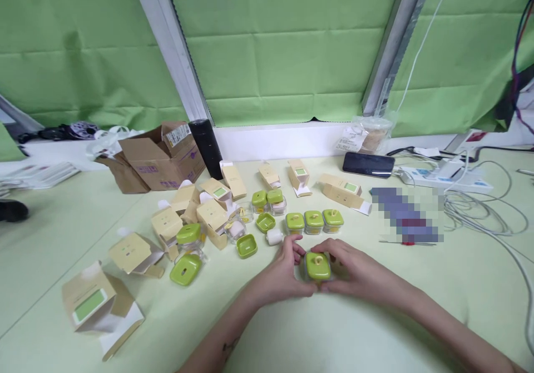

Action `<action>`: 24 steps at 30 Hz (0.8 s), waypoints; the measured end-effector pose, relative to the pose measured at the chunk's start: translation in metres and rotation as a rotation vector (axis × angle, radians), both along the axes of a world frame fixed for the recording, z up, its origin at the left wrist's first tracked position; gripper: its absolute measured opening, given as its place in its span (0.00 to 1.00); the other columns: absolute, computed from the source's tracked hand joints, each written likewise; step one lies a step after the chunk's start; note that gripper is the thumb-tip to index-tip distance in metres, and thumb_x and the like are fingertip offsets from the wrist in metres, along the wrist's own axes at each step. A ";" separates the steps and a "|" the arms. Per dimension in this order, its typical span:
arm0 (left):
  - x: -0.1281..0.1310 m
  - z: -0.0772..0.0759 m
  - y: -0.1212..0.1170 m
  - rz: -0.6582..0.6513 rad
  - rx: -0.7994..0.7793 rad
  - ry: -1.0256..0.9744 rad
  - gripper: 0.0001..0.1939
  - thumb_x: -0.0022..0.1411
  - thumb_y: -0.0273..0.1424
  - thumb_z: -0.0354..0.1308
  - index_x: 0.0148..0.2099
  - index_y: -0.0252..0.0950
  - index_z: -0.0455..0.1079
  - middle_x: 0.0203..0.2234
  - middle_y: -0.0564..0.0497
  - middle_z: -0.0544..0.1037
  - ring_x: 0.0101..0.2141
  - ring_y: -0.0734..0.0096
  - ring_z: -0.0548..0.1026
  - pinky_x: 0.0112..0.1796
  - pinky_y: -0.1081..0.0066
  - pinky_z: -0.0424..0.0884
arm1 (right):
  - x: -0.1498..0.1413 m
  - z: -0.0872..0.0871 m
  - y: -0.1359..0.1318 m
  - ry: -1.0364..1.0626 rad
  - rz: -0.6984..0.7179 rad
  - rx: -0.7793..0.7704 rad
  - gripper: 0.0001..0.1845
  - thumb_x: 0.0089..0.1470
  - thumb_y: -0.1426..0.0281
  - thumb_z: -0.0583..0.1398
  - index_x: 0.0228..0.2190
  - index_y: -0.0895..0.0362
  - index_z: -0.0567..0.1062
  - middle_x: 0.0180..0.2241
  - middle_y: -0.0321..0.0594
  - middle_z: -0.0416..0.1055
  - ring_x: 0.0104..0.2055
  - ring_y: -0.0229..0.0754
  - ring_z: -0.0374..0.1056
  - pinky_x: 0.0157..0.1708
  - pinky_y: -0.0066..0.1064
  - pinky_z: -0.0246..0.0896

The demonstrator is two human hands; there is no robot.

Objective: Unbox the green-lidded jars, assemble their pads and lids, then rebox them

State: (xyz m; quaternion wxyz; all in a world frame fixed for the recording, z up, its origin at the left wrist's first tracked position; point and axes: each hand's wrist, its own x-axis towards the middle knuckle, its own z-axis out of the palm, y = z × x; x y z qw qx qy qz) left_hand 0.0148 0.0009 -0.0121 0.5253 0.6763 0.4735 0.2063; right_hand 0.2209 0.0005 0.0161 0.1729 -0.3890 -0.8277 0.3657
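The green-lidded jar [317, 267] is on the near part of the table [287, 334], gripped between two hands: the left hand [287, 270] closes on its left side, fingers curled, and the right hand [348, 267] closes on its right with thumb and fingers. A small yellow loop tops the lid. Taking this jar as the clock's centre and 12 as straight ahead, three matching jars [314, 222] stand in a row from 11 to 1 o'clock. Two more green-lidded containers [275, 197] sit side by side between 10 and 11. Two upturned green lids [246, 246] and one white cylinder [274, 236] lie towards 9 and 10. Farther off at 9 are two green lids with slots [186, 268], face up, with clear containers about them. About ten small cartons [212, 222], some overlapping and several opened, spread from 9 round to 1

The table is pale green and smooth-looking, with a thin seam line at far left. One large brown box [167, 161] sits open at 10, one black cylinder [206, 147] beside it. One dark phone [368, 164] and, behind it, one clear plastic bag [371, 133] are at 1; a white power strip [446, 178] with looping cables [488, 206] is at 2. Behind, green fabric [283, 44] hangs between pale frame posts above a white ledge [275, 142]
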 end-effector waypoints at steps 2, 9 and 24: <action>-0.001 -0.002 0.001 -0.002 0.014 0.028 0.45 0.42 0.28 0.62 0.58 0.38 0.41 0.49 0.43 0.61 0.47 0.63 0.63 0.47 0.64 0.63 | 0.013 0.009 0.004 -0.030 -0.019 0.033 0.22 0.49 0.63 0.63 0.47 0.52 0.67 0.43 0.41 0.70 0.42 0.46 0.67 0.41 0.37 0.65; -0.006 -0.006 0.006 -0.028 0.021 0.069 0.37 0.45 0.25 0.57 0.55 0.39 0.44 0.47 0.46 0.62 0.44 0.67 0.62 0.48 0.65 0.62 | 0.078 0.020 0.051 -0.216 -0.344 0.302 0.21 0.54 0.61 0.57 0.48 0.55 0.64 0.42 0.46 0.67 0.37 0.48 0.68 0.39 0.41 0.65; -0.002 0.003 0.004 -0.032 0.045 0.149 0.30 0.44 0.22 0.53 0.51 0.39 0.52 0.48 0.46 0.63 0.44 0.67 0.63 0.50 0.65 0.59 | 0.011 0.036 0.095 -0.236 -0.280 0.384 0.21 0.58 0.63 0.54 0.52 0.53 0.63 0.51 0.46 0.62 0.46 0.48 0.68 0.43 0.38 0.63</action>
